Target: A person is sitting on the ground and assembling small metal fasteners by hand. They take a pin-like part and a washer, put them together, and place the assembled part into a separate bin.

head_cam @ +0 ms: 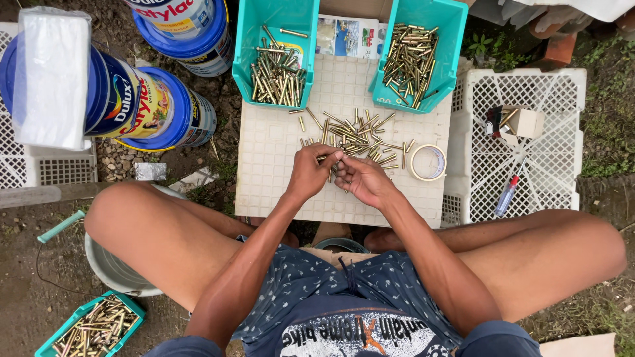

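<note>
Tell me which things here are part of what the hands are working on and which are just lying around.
In use:
left hand and right hand, together on a small brass piece
loose brass pile
white board
two teal bins of brass pieces

Lying about:
tape roll
paint buckets
pen
small box
third teal bin

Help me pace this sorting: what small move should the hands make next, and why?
Probably carry the brass pieces pinched between the left hand and right hand to one of the teal bins, likely the nearer left bin. Both hands already have a grip on them above the white tray, and the loose pile ahead remains to be worked through.
</note>
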